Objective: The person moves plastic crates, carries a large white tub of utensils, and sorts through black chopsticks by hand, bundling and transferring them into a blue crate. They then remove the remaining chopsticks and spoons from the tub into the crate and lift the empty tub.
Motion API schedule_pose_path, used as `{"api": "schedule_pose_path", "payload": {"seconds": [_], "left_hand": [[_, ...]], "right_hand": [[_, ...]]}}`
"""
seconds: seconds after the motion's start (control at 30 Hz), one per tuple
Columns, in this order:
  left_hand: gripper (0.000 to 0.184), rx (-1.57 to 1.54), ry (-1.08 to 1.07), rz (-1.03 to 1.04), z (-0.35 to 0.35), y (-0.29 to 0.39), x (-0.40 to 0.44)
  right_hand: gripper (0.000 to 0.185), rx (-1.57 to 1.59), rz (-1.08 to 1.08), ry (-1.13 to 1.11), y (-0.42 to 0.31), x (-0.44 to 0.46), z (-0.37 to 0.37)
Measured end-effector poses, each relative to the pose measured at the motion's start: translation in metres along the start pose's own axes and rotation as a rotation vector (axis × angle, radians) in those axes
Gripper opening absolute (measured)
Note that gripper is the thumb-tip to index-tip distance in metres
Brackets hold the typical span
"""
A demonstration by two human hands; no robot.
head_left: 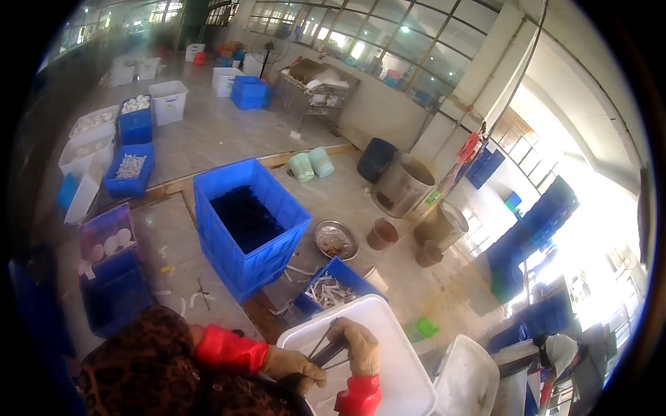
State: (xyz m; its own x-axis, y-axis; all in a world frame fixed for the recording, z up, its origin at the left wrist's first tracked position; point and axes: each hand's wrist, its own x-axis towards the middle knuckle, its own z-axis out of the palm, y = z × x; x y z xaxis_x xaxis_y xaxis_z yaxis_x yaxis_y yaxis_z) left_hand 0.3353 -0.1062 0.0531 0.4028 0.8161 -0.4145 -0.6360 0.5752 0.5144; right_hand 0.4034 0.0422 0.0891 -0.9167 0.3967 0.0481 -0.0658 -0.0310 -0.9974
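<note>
My left hand (pixel 295 367), in a tan glove below a red sleeve, is closed around the lower end of a dark, narrow object (pixel 325 355). Bent over the upper end of that same object is my right hand (pixel 357 343), gloved alike, with its fingers closed on it. Thin dark strands or edges run between the two hands. Both hands are over a white plastic tub (pixel 409 367). What exactly the dark object is cannot be made out.
A tall blue crate (pixel 253 267) with dark contents stands ahead. Beside the tub is a blue bin (pixel 300 303) of white strips. A metal bowl (pixel 336 240), brown buckets (pixel 382 234) and large metal pots (pixel 402 186) stand beyond. An open blue crate (pixel 114 295) lies left.
</note>
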Motion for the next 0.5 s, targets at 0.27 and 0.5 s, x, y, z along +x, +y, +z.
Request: {"api": "schedule_pose_path", "payload": {"seconds": [0.27, 0.5], "left_hand": [[0.026, 0.355, -0.019, -0.043, -0.027, 0.042, 0.002], [0.028, 0.326, 0.346, 0.189, -0.076, 0.088, -0.028]], "right_hand": [[0.023, -0.326, 0.258, 0.125, -0.018, 0.046, 0.018], [0.016, -0.420, 0.216, 0.222, 0.014, 0.127, 0.062]]}}
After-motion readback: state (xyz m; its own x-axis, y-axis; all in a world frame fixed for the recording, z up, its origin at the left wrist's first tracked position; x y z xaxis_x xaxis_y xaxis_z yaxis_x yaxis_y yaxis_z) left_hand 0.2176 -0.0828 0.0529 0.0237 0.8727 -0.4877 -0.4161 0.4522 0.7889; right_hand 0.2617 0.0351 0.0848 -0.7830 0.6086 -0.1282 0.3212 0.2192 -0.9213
